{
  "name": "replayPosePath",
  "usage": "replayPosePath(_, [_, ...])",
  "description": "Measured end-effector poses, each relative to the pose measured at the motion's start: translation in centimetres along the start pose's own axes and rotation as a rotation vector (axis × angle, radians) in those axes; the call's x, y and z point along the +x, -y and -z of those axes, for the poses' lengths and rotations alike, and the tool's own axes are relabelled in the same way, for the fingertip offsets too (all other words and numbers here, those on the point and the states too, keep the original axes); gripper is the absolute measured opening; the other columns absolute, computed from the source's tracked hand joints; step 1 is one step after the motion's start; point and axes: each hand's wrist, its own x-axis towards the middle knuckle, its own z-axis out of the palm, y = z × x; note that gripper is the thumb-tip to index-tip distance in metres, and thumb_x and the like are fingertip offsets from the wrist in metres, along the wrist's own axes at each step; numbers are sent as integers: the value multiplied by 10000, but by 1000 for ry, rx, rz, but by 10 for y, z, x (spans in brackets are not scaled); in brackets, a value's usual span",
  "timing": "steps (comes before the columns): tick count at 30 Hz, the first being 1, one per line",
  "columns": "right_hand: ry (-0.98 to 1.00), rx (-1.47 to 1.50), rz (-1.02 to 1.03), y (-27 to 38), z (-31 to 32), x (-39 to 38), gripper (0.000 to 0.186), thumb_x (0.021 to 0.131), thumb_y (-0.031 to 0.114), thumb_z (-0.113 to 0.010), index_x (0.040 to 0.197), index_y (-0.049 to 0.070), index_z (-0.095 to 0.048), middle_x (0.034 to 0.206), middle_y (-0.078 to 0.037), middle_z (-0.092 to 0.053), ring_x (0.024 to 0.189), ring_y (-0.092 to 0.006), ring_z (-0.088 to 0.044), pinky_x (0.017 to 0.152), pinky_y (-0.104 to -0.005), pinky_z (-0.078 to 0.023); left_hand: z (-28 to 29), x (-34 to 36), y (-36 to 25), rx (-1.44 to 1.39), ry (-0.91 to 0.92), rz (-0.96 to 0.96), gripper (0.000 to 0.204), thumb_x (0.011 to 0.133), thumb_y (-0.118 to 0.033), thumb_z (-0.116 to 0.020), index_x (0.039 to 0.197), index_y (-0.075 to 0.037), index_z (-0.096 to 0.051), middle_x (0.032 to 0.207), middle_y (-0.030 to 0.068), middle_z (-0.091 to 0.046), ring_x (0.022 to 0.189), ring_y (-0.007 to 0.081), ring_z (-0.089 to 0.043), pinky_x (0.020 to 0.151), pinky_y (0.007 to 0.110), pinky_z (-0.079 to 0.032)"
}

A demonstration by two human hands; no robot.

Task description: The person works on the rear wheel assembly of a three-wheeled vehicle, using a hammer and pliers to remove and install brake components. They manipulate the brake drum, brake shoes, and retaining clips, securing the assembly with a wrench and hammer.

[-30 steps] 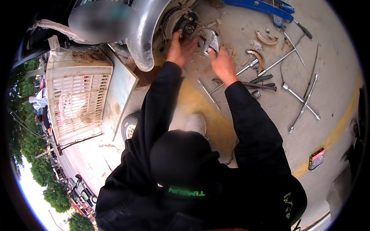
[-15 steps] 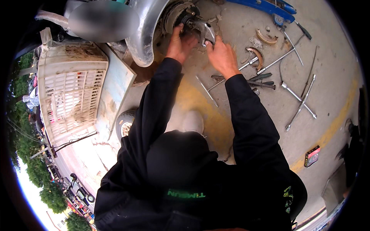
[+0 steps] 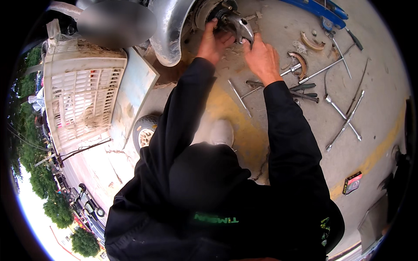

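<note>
At the top middle is a dark, dirty wheel hub with a brake assembly [image 3: 203, 14], threaded studs sticking out of it. My left hand [image 3: 212, 47] is at its lower edge, thumb up against the hub and fingers stretched toward the right, somewhat blurred. A shiny silver metal tool [image 3: 246, 31] with a rounded body reaches from the hub's centre; its exact kind is unclear. My right hand [image 3: 263, 57] is closed around its near end, with the thumb on top and the index finger alongside.
A silver fender [image 3: 167, 32] curves beside the hub. On the right floor lie curved brake shoes [image 3: 300, 65], a cross wrench [image 3: 344, 119], T-handle wrenches [image 3: 241, 98], pliers [image 3: 303, 86] and a small box [image 3: 352, 183]. A blue jack [image 3: 320, 12] lies beyond; a white crate [image 3: 82, 93] stands left.
The whole view has shifted, so the scene sits slightly farther right and the hub higher. Both hands stay at the hub; my right hand keeps its hold on the silver tool.
</note>
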Motion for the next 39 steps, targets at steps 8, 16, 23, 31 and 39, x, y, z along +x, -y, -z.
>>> replayPosePath(8, [-42, 147, -45, 1, -13, 5, 479, 942, 410, -535, 1059, -53, -577, 902, -328, -652, 916, -516, -608, 818, -542, -469, -10, -4, -3, -34, 11, -6, 506, 820, -356, -734, 1164, -62, -506, 1002, 103, -610, 951, 254, -623, 956, 409, -499])
replayPosePath(16, [-38, 58, -1, -3, -10, 9, 523, 948, 454, -545, 1028, -61, -583, 851, -318, -654, 866, -506, -624, 779, -546, -484, -4, -4, 0, -59, 24, -16, 525, 806, -356, -750, 1176, -82, -498, 1067, 130, -574, 990, 253, -601, 966, 420, -498])
replayPosePath(23, [-74, 30, 28, 3, -16, 11, 543, 950, 484, -542, 1008, -55, -587, 818, -314, -652, 825, -503, -630, 750, -549, -495, -1, 2, -2, -30, 28, -24, 524, 822, -365, -729, 1182, -54, -509, 1028, 110, -599, 970, 247, -623, 938, 411, -521])
replayPosePath(31, [-48, 79, -29, 2, -16, 10, 534, 961, 469, -534, 957, -59, -611, 816, -323, -644, 831, -517, -617, 741, -558, -481, 4, 4, 0, 11, 4, -4, 526, 853, -386, -685, 1210, -41, -509, 1085, 135, -613, 1050, 262, -621, 970, 416, -504])
replayPosePath(39, [279, 445, -223, -17, -17, 27, 529, 958, 531, -533, 894, 8, -575, 699, -181, -630, 636, -350, -606, 604, -424, -475, -3, 0, -3, 49, 49, -19, 551, 849, -405, -671, 1240, -44, -529, 1164, 117, -618, 1114, 260, -587, 1039, 411, -432])
